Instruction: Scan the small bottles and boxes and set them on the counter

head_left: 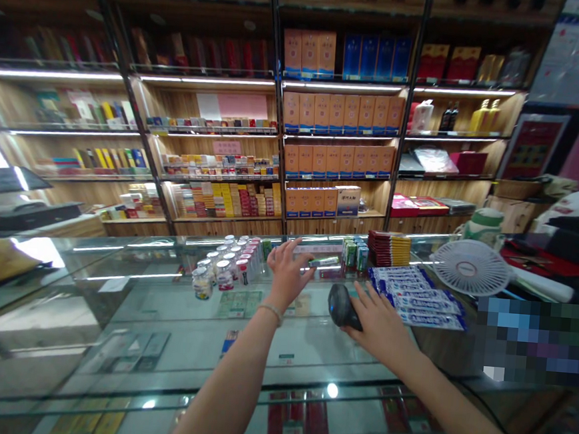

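Observation:
My left hand (289,272) is over the glass counter (180,329), its fingers spread and nothing between them. To its left stand rows of small white-capped jars (225,273). A small green pack (327,261) lies just beyond its fingertips. A black handheld scanner (343,307) with a small blue light rests on the glass. My right hand (379,321) touches the scanner's right side, with its fingers stretched apart. Blue and white packets (426,298) are spread fanwise to the right of this hand.
Green cans (355,254) and stacked red and yellow packs (388,249) stand at the counter's back. A white fan (473,267) lies at the right, near a green-lidded bottle (485,226). Lit shelves (338,137) of boxes line the wall behind.

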The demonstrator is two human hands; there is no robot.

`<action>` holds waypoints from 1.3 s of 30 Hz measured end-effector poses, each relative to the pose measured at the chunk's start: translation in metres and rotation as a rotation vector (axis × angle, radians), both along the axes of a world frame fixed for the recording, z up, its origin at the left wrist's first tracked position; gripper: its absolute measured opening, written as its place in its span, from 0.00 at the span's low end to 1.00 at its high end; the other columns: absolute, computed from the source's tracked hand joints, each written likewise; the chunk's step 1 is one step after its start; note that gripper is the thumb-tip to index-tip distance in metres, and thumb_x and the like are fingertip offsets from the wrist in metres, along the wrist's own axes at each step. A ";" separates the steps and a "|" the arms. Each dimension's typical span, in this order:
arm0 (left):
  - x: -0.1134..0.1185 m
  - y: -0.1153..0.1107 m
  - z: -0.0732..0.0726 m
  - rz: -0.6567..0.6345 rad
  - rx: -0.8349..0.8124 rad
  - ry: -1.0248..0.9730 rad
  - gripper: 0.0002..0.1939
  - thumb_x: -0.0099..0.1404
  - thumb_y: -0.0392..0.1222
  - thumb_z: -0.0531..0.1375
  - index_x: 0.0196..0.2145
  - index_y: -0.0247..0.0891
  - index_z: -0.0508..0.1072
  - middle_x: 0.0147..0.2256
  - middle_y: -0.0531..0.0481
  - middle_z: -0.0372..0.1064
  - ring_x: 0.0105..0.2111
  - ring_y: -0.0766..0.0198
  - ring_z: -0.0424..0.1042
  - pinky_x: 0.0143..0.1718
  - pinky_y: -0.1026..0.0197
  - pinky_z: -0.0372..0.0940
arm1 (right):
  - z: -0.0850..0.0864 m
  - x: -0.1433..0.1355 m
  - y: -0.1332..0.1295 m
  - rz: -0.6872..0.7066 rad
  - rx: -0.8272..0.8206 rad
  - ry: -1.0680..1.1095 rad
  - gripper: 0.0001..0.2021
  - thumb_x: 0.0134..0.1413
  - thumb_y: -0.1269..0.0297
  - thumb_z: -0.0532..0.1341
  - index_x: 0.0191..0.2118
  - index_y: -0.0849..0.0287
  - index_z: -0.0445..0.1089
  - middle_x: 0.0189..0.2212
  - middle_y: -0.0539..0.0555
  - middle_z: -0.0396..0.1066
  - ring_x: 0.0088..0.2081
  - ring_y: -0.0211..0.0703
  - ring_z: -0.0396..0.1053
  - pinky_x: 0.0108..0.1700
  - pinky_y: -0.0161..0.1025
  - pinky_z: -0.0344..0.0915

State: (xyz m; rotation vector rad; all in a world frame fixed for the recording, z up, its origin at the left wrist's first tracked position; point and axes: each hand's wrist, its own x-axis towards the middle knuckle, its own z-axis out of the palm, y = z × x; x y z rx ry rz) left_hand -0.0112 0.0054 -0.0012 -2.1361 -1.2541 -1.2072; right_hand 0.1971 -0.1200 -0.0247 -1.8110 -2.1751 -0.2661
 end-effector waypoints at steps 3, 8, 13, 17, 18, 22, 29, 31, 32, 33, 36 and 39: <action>0.000 0.000 0.000 -0.001 -0.007 -0.004 0.09 0.60 0.45 0.68 0.40 0.51 0.78 0.62 0.49 0.63 0.63 0.47 0.57 0.65 0.37 0.48 | 0.000 0.001 -0.004 0.034 -0.056 0.024 0.31 0.59 0.48 0.60 0.62 0.63 0.66 0.70 0.65 0.52 0.70 0.66 0.49 0.67 0.61 0.53; 0.001 -0.002 0.001 -0.005 -0.011 -0.003 0.10 0.59 0.45 0.69 0.40 0.51 0.79 0.62 0.49 0.63 0.63 0.47 0.58 0.65 0.37 0.47 | 0.000 0.000 -0.010 0.065 -0.112 0.043 0.40 0.58 0.39 0.58 0.67 0.64 0.61 0.70 0.66 0.49 0.71 0.66 0.46 0.68 0.64 0.49; 0.001 -0.002 0.002 -0.002 -0.009 -0.003 0.09 0.59 0.45 0.69 0.40 0.51 0.79 0.62 0.48 0.64 0.63 0.47 0.58 0.65 0.37 0.47 | 0.005 0.001 -0.008 0.044 -0.074 0.038 0.37 0.63 0.36 0.50 0.63 0.62 0.67 0.70 0.66 0.52 0.71 0.66 0.47 0.68 0.65 0.48; 0.000 -0.001 0.002 0.005 -0.013 0.002 0.10 0.59 0.45 0.69 0.40 0.51 0.79 0.62 0.49 0.64 0.63 0.47 0.58 0.65 0.38 0.48 | 0.011 0.007 0.001 0.047 -0.069 0.045 0.34 0.65 0.37 0.46 0.60 0.57 0.71 0.69 0.64 0.54 0.71 0.65 0.47 0.68 0.64 0.48; 0.000 -0.001 0.002 0.006 -0.010 0.000 0.10 0.59 0.45 0.69 0.40 0.51 0.79 0.62 0.49 0.64 0.63 0.47 0.58 0.65 0.38 0.48 | 0.012 0.009 0.005 0.044 -0.054 0.050 0.34 0.66 0.38 0.46 0.59 0.56 0.72 0.68 0.63 0.55 0.71 0.64 0.48 0.68 0.64 0.48; 0.000 -0.002 0.003 -0.002 0.000 -0.007 0.09 0.60 0.46 0.69 0.40 0.52 0.79 0.62 0.49 0.63 0.63 0.47 0.58 0.65 0.38 0.47 | 0.016 0.021 0.035 0.028 0.071 0.081 0.29 0.68 0.45 0.46 0.60 0.57 0.71 0.66 0.62 0.61 0.69 0.61 0.53 0.67 0.60 0.53; 0.001 -0.003 0.005 -0.014 0.025 -0.003 0.08 0.61 0.48 0.67 0.40 0.52 0.79 0.62 0.49 0.63 0.62 0.47 0.58 0.65 0.38 0.47 | 0.016 0.027 0.097 0.083 0.187 0.205 0.26 0.63 0.57 0.57 0.65 0.57 0.65 0.65 0.64 0.62 0.67 0.61 0.56 0.66 0.58 0.56; 0.001 -0.003 0.005 -0.021 0.035 -0.003 0.08 0.61 0.48 0.67 0.40 0.52 0.79 0.62 0.50 0.63 0.62 0.48 0.58 0.65 0.39 0.47 | 0.016 0.025 0.107 0.106 0.190 0.263 0.27 0.62 0.59 0.59 0.65 0.56 0.65 0.65 0.62 0.63 0.67 0.60 0.57 0.66 0.59 0.56; 0.001 -0.003 0.005 -0.022 0.037 -0.003 0.08 0.61 0.48 0.67 0.40 0.52 0.79 0.62 0.50 0.63 0.62 0.48 0.58 0.65 0.39 0.47 | 0.016 0.024 0.111 0.124 0.192 0.291 0.27 0.62 0.59 0.59 0.65 0.55 0.65 0.64 0.61 0.64 0.67 0.60 0.57 0.66 0.59 0.55; 0.001 -0.003 0.004 -0.023 0.036 -0.004 0.09 0.61 0.48 0.67 0.41 0.52 0.79 0.63 0.50 0.63 0.62 0.48 0.57 0.65 0.40 0.47 | 0.017 0.024 0.114 0.145 0.197 0.316 0.26 0.61 0.60 0.60 0.64 0.55 0.66 0.64 0.61 0.64 0.66 0.59 0.58 0.66 0.59 0.55; 0.000 -0.002 0.003 -0.017 0.021 -0.005 0.10 0.61 0.48 0.67 0.42 0.52 0.79 0.63 0.49 0.62 0.63 0.48 0.56 0.65 0.40 0.47 | 0.018 0.023 0.118 0.192 0.231 0.374 0.22 0.61 0.61 0.60 0.61 0.54 0.70 0.62 0.60 0.66 0.66 0.58 0.58 0.66 0.57 0.56; 0.000 -0.003 0.004 -0.008 0.004 -0.007 0.10 0.62 0.48 0.67 0.42 0.52 0.79 0.63 0.48 0.61 0.64 0.47 0.56 0.65 0.39 0.47 | 0.021 0.023 0.120 0.206 0.287 0.416 0.20 0.61 0.62 0.61 0.58 0.52 0.73 0.62 0.58 0.68 0.65 0.57 0.59 0.66 0.57 0.56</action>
